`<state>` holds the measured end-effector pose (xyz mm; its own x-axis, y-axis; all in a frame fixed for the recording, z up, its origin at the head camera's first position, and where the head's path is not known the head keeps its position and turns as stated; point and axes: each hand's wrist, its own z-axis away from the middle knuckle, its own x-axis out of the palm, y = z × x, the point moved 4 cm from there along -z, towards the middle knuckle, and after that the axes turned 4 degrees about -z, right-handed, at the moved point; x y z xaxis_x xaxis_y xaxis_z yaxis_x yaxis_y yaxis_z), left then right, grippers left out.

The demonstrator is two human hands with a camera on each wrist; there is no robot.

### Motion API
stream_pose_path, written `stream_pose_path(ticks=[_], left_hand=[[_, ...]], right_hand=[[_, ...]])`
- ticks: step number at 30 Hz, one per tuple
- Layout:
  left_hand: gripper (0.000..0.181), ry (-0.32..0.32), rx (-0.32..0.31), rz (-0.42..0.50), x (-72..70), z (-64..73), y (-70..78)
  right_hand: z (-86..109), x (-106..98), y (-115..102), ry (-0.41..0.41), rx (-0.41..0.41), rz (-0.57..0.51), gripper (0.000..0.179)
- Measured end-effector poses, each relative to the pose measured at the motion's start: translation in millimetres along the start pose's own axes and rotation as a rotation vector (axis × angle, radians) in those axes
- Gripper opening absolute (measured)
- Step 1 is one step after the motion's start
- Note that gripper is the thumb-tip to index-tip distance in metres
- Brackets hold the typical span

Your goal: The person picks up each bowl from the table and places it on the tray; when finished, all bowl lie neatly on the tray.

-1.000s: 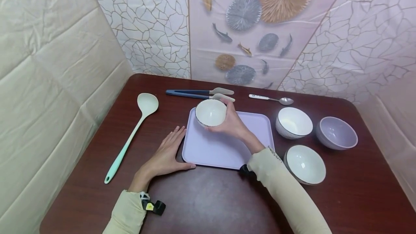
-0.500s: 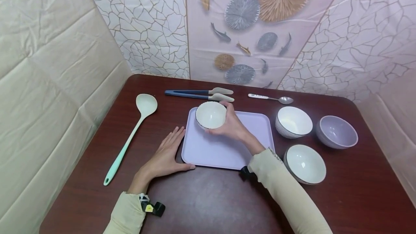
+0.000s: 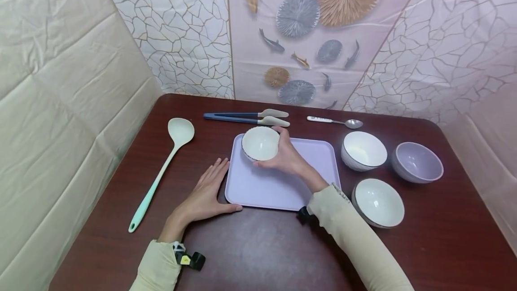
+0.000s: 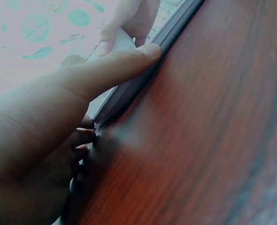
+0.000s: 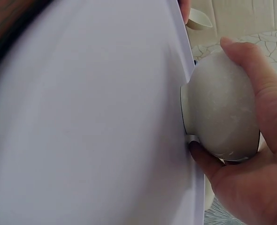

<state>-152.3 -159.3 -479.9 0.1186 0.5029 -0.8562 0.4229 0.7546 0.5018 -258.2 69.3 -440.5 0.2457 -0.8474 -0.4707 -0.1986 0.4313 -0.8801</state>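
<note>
A small white bowl (image 3: 260,143) with a dark rim line is upright at the back left of the lilac tray (image 3: 278,187). My right hand (image 3: 286,156) grips it from the right, thumb and fingers spread around its side. In the right wrist view the bowl's foot (image 5: 188,110) is very close to the tray; I cannot tell whether they touch. My left hand (image 3: 206,194) lies at the tray's front left corner, fingers stretched along the left side. Its thumb (image 4: 124,65) rests against the front edge in the left wrist view.
Right of the tray stand a white bowl (image 3: 363,151), a purple bowl (image 3: 417,163) and another white bowl (image 3: 378,203). Behind it lie blue-handled tongs (image 3: 234,117) and a spoon (image 3: 335,122). A pale green ladle (image 3: 161,172) lies at the left.
The bowl in my right hand has come down slightly and toward me over the tray. My left hand stays at the tray's corner. The head view has shifted a little.
</note>
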Motion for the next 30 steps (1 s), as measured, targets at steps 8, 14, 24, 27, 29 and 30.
stream_pose_path(ticks=[8,14,24,27,29,30], left_hand=[[0.122,-0.009,-0.001,0.017,7.9,-0.2,3.9],[0.121,0.002,-0.002,0.018,7.2,-0.6,5.9],[0.121,-0.002,-0.007,0.013,1.1,-0.6,6.1],[0.121,-0.001,-0.012,0.009,0.9,-0.1,3.8],[0.121,-0.006,-0.016,0.008,1.7,0.0,2.9],[0.121,-0.008,-0.017,0.007,2.3,-0.1,2.7]], right_hand=[[12.7,-7.1,-12.3,-0.012,-0.115,0.197,0.131],[38.2,-35.7,-61.1,0.095,-0.180,0.353,0.121],[108.4,-193.4,-82.7,0.403,-0.193,0.315,0.091],[129.9,-239.2,-45.8,0.494,-0.066,0.284,0.086],[142.7,-262.1,-18.4,0.529,0.032,0.260,0.084],[148.0,-271.5,-5.4,0.544,0.064,0.241,0.084]])
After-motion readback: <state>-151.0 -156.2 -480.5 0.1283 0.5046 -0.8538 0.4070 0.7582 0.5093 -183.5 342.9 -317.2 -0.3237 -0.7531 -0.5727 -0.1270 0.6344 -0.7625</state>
